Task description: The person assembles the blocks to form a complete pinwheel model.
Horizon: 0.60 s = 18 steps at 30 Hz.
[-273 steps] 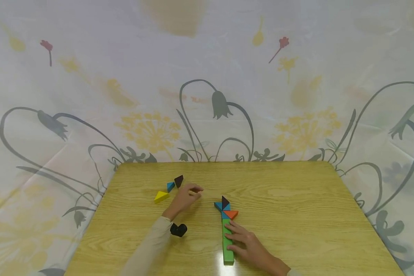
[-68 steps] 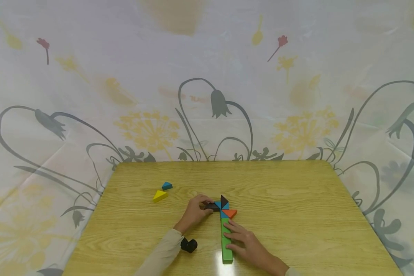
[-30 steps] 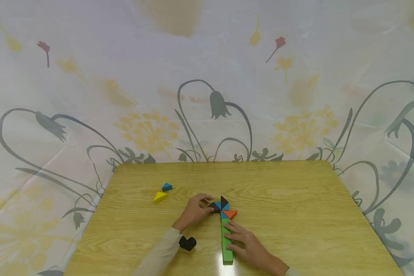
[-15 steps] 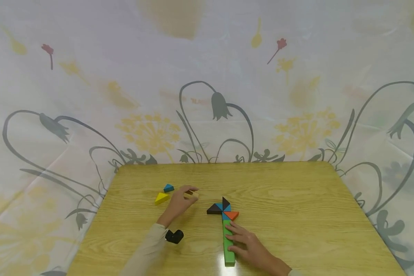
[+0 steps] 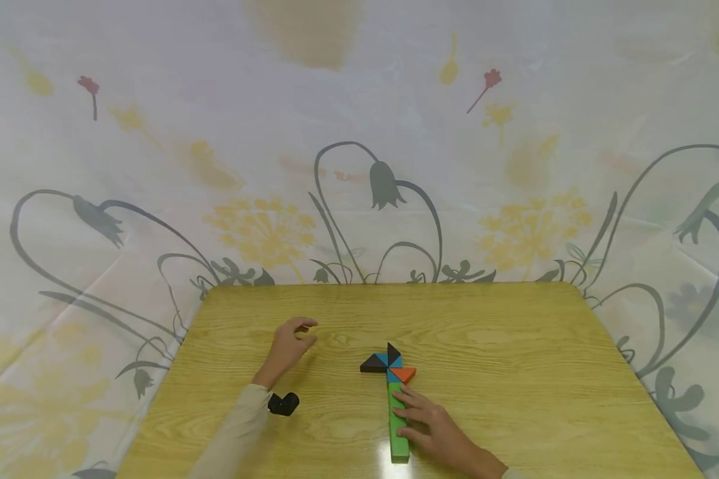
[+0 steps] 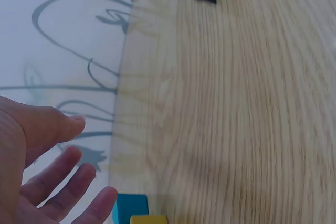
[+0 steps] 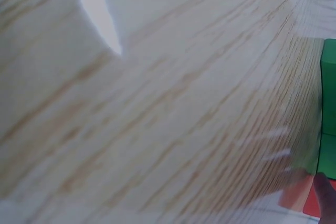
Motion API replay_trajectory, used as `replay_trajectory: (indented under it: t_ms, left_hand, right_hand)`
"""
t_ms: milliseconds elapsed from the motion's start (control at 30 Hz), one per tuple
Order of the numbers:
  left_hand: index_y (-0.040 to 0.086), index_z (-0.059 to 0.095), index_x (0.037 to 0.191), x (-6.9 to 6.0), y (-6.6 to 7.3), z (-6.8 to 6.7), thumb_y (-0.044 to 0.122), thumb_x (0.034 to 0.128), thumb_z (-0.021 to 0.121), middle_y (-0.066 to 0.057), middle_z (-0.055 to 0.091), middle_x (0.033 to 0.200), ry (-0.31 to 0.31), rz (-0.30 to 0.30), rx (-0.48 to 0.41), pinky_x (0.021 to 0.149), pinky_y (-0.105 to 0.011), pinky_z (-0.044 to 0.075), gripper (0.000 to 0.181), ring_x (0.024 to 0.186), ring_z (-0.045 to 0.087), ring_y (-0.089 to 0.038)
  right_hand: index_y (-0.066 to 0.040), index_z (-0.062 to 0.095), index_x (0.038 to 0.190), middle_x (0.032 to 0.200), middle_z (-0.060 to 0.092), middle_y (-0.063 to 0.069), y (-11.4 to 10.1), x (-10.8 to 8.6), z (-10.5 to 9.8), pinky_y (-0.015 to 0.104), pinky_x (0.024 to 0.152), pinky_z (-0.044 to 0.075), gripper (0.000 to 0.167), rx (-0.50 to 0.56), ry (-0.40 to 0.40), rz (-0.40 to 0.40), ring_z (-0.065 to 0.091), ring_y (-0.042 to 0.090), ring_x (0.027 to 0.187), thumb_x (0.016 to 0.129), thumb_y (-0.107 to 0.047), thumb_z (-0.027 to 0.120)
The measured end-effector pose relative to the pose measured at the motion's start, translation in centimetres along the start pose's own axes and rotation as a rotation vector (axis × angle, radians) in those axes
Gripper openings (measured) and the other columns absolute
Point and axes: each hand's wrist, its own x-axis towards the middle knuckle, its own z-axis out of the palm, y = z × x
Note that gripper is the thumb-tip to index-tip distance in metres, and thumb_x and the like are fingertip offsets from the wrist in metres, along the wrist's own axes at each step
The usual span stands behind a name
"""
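My left hand (image 5: 286, 346) hovers over the left part of the table, fingers apart and holding nothing. In the left wrist view, a blue block (image 6: 131, 207) and a yellow block (image 6: 148, 220) lie just below its fingertips; the hand hides both in the head view. The fingers of my right hand (image 5: 436, 429) rest along a long green piece (image 5: 398, 444), not curled round it. At its far end sit small blue triangles (image 5: 393, 376), an orange triangle (image 5: 404, 374), a dark triangle (image 5: 393, 354) pointing away and another dark triangle (image 5: 372, 364) on the left.
The wooden table (image 5: 515, 346) ends at a flower-patterned cloth (image 5: 359, 219) at the back and sides. A black wrist camera (image 5: 284, 404) is on the left wrist. Light glares near the table's front edge.
My left hand has let go of the dark triangle, which now stays at the left of the arrangement, and has moved left over the yellow and blue blocks. My right hand has stayed put.
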Motion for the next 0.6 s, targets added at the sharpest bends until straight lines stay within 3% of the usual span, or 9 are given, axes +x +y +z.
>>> replay_trajectory:
  t_ms: [267, 600]
  left_hand:
    - [-0.001, 0.065, 0.111, 0.7, -0.5, -1.9, 0.0, 0.0851, 0.067, -0.023, 0.058, 0.109, 0.028, -0.042, 0.026, 0.08, -0.043, 0.052, 0.026, 0.099, 0.055, -0.037]
    - [-0.009, 0.061, 0.115, 1.9, -2.0, -3.3, -0.01, 0.0846, 0.062, -0.024, 0.057, 0.115, 0.037, -0.059, 0.039, 0.089, -0.05, 0.047, 0.031, 0.107, 0.051, -0.041]
  right_hand:
    - [0.0, 0.067, 0.115, 0.134, 0.052, 0.017, 0.1, 0.1, 0.0, 0.038, 0.098, 0.043, 0.037, -0.007, 0.013, -0.018, 0.042, 0.042, 0.125, 0.086, -0.024, 0.068]
    - [-0.001, 0.067, 0.115, 0.134, 0.052, 0.018, 0.1, 0.1, 0.0, 0.039, 0.097, 0.044, 0.037, 0.001, 0.003, -0.008, 0.041, 0.044, 0.125, 0.087, -0.024, 0.067]
